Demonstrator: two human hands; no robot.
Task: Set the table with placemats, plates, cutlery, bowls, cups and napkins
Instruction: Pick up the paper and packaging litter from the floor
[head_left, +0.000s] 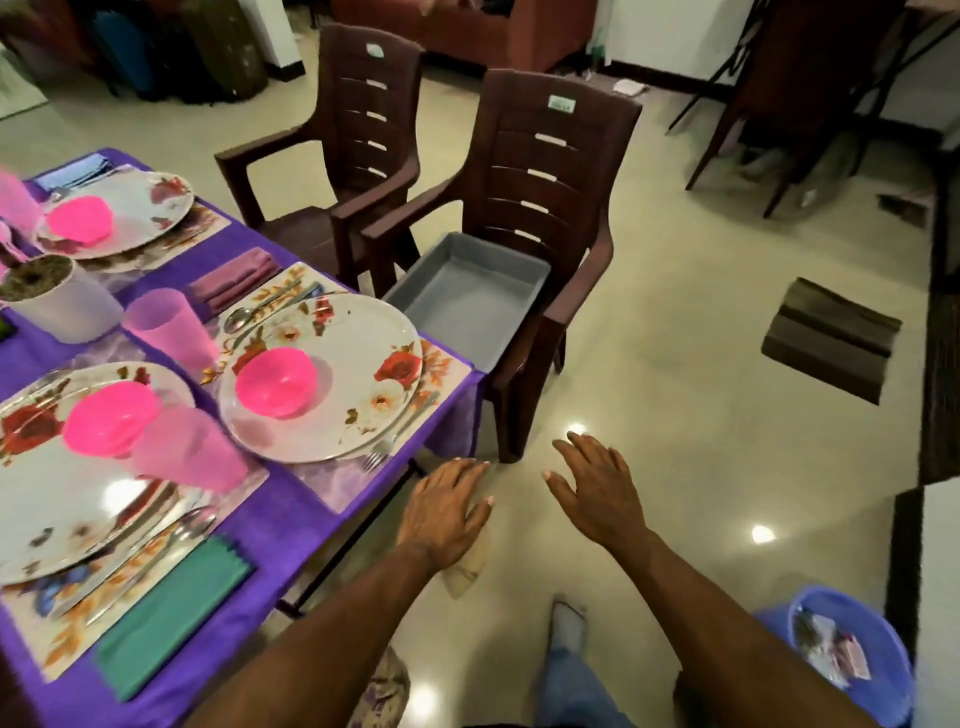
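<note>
The purple-clothed table on the left carries three floral settings. The nearest-right plate holds a pink bowl, with a fork at its right, a spoon and a mauve napkin at its far side, and a lilac cup beside it. A second plate holds a pink bowl and has a lilac cup and a green napkin nearby. My left hand and my right hand hover empty above the floor, fingers spread, just off the table's corner.
Two brown plastic chairs stand by the table; the nearer chair carries an empty grey tray on its seat. A white pot sits at the table's middle. A blue bucket and a brown block are on the floor.
</note>
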